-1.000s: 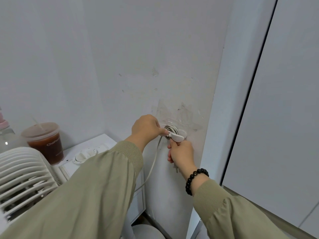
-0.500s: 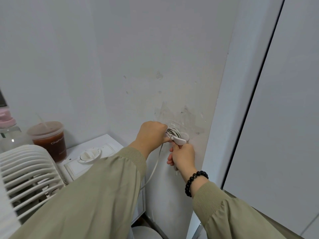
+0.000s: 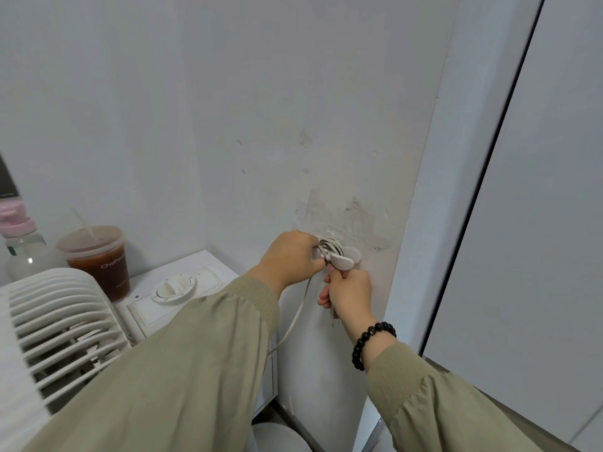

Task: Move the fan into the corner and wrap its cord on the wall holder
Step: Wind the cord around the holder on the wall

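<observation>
The white fan stands at the lower left, its top panel with a round dial beside the corner. On the wall sits a white holder with several turns of grey-white cord around it. My left hand is closed on the cord at the holder's left side. My right hand is just below the holder, fingers curled around the cord's end, where the plug prongs show beneath the palm. A loose stretch of cord hangs down toward the fan.
A lidded plastic cup of brown drink with a straw and a clear bottle with a pink cap stand behind the fan. A white door or cabinet panel lies to the right. A round white object sits below.
The view has shifted slightly. Both hands stay at the holder; the left hand has closed in tighter on the wrapped cord.
</observation>
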Demonstrator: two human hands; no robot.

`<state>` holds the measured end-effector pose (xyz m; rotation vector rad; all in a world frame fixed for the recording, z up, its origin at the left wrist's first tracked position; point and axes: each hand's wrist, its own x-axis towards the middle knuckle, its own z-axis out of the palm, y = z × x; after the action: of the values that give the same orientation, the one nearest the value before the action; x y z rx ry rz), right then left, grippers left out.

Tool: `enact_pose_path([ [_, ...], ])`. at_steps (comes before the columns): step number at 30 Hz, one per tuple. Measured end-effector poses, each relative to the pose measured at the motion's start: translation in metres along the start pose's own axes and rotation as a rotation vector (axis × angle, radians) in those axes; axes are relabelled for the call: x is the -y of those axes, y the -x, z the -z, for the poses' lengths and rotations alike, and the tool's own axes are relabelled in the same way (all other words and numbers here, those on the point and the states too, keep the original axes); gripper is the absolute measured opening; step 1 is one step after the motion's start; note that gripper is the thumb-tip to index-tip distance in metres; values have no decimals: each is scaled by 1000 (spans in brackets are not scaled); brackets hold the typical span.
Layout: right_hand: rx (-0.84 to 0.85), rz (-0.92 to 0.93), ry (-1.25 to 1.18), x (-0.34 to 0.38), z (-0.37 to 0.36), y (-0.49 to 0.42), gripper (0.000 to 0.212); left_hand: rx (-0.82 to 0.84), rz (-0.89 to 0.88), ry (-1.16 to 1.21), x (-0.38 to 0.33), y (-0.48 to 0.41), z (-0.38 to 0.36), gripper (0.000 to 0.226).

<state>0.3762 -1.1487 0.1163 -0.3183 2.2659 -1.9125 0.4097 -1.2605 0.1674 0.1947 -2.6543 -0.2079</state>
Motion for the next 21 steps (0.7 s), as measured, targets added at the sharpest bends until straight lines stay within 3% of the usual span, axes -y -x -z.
enact_pose_path([
  [4,-11,1,-57,-1,-4,1,34,5,75,126,1,2,1,24],
  [10,14,-47,-120,1,-6,-1,33,73,27,-59,0,-4,7,42],
  [13,27,-36,-100,0,-5,-1,35,96,34,-74,-1,-8,11,36],
  [21,57,-26,-96,-2,-4,-2,34,19,216,311,-2,-4,5,21],
])
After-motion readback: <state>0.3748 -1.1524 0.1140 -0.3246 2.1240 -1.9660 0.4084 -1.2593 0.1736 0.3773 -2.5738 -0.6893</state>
